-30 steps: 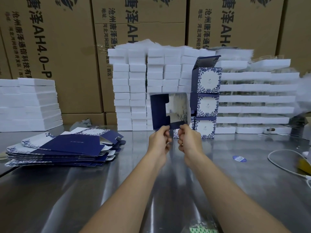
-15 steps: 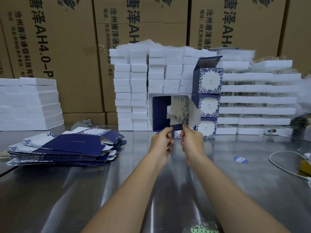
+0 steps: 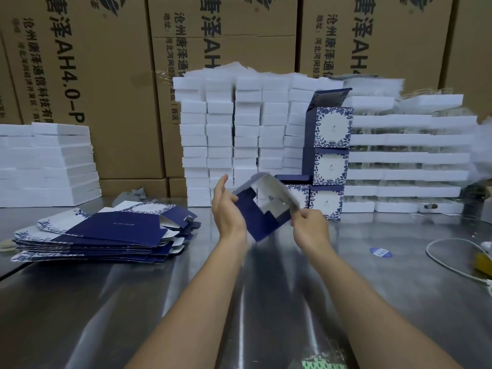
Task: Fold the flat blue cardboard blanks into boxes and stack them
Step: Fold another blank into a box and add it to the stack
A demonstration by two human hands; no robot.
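The half-folded box [image 3: 262, 211] is in the air above the metal table [image 3: 266, 302], just in front of the finished boxes [image 3: 330, 161]. The left hand [image 3: 226, 211] presses flat on its blue side, fingers straight; the right hand [image 3: 310, 230] pinches a flap. The card looks light and thin and probably creases easily, so it is better to hold it near the fold lines.

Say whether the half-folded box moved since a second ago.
Yes. Against the finished stack, the half-folded box dropped from middle-box level to bottom-box level, tilting.
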